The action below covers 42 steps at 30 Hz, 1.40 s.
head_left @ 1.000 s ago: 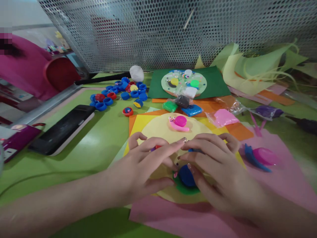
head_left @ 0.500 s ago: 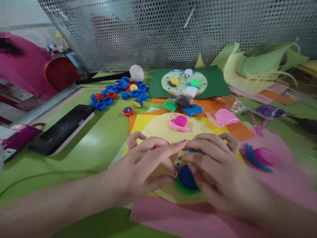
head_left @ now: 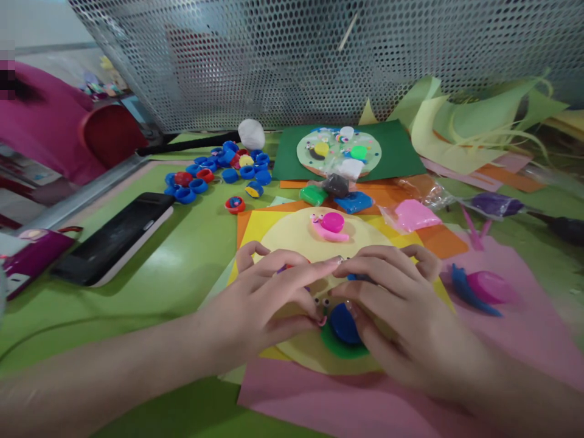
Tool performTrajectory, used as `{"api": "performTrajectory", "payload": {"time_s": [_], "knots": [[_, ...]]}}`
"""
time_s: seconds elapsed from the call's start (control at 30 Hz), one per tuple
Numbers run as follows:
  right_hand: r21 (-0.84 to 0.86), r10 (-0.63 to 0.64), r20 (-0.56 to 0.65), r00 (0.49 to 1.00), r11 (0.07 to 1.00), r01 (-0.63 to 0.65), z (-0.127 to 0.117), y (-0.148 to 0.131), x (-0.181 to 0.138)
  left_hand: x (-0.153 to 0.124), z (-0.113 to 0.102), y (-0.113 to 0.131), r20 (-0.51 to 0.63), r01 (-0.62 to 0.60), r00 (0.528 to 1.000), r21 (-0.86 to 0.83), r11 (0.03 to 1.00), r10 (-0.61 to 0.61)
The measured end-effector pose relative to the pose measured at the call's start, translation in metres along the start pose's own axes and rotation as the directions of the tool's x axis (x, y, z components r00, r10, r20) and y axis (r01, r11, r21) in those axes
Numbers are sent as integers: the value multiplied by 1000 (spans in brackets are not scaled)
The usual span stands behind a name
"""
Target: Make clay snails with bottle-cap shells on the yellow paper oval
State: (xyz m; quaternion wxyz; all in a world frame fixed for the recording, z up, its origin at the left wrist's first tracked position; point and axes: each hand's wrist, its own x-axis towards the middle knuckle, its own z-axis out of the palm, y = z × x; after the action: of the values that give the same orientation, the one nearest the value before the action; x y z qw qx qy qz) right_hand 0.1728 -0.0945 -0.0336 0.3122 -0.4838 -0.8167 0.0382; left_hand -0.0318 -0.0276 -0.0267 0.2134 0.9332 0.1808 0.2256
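Observation:
On a pale yellow paper disc lies a snail figure with a blue bottle cap as its shell and a green clay body. Two small googly eyes show at its head. My left hand pinches a tiny pink clay strip against the snail's head. With curled fingers, my right hand grips the blue cap, its thumb on the cap's edge. A pink snail sits higher on the disc. Further red and blue pieces are mostly hidden under my hands.
Bottle caps are heaped at back left, near a black phone. Bagged clay lies beyond the disc. A dark green card with a decorated disc stands behind. At right, a blue-and-pink snail rests on pink paper.
My left fingers have shifted slightly left and down around the pink strip, and both eyes now show more clearly. My right hand stays at the cap.

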Motion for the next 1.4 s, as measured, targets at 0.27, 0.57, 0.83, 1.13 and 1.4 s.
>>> {"api": "performTrajectory", "payload": {"time_s": [0.27,0.57,0.83,1.13,1.4], "knots": [[13,-11,-2,1000,1000,11,1,0,-2,0,0,-2,30,32,999,16,999,-33],[22,-8,-13,1000,1000,8,1,0,-2,-1,-4,-1,39,-21,999,103,994,17],[20,-67,11,998,998,67,-1,0,-3,-3,-7,5,-46,-144,984,350,925,171],[35,-104,2,995,994,104,-2,0,-4,-10,-8,4,-19,-231,962,481,846,273],[32,-141,43,989,990,140,-2,0,-2,-12,-1,4,-73,-174,972,404,898,222]]}}
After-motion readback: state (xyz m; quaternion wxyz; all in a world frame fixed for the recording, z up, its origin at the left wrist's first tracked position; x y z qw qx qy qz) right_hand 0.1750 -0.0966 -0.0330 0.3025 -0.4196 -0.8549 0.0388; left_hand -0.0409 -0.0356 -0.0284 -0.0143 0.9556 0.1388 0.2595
